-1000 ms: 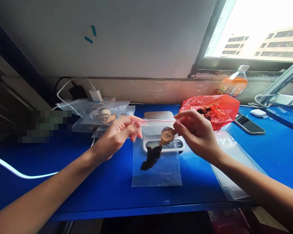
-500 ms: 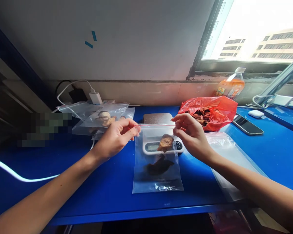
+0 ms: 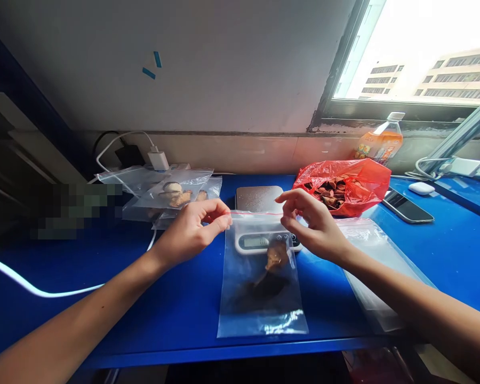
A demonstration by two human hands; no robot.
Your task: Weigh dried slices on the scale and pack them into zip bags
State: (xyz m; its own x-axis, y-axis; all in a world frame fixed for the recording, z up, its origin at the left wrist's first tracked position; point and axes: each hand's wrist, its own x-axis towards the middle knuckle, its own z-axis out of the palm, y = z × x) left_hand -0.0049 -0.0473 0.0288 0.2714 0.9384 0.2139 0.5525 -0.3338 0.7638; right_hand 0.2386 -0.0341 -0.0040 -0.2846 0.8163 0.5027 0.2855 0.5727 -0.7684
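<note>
A clear zip-lock bag (image 3: 240,314) with a red line along its top hangs between my hands, above the blue desk. Two brown dried pieces (image 3: 277,257) lie inside it, the lower one dark and blurred. My left hand (image 3: 196,229) is closed, thumb and fingers pinching the bag's top left corner. At the top right corner my right hand (image 3: 318,226) grips the bag's edge, its index finger raised off it. Behind the bag stands a kitchen scale (image 3: 259,198), with its display partly seen through the plastic.
Filled zip-lock bags (image 3: 144,184) lie at the back left. A red plastic bag (image 3: 368,194) holds several dried pieces, beside a phone (image 3: 410,205), an earbud case (image 3: 421,188) and a drink bottle (image 3: 388,140). More flat zip-lock bags (image 3: 378,266) lie under my right forearm.
The bag has come lower and nearer to me, and the pieces in it have shifted down. Both hands have dropped slightly. More of the scale's plate shows above the bag.
</note>
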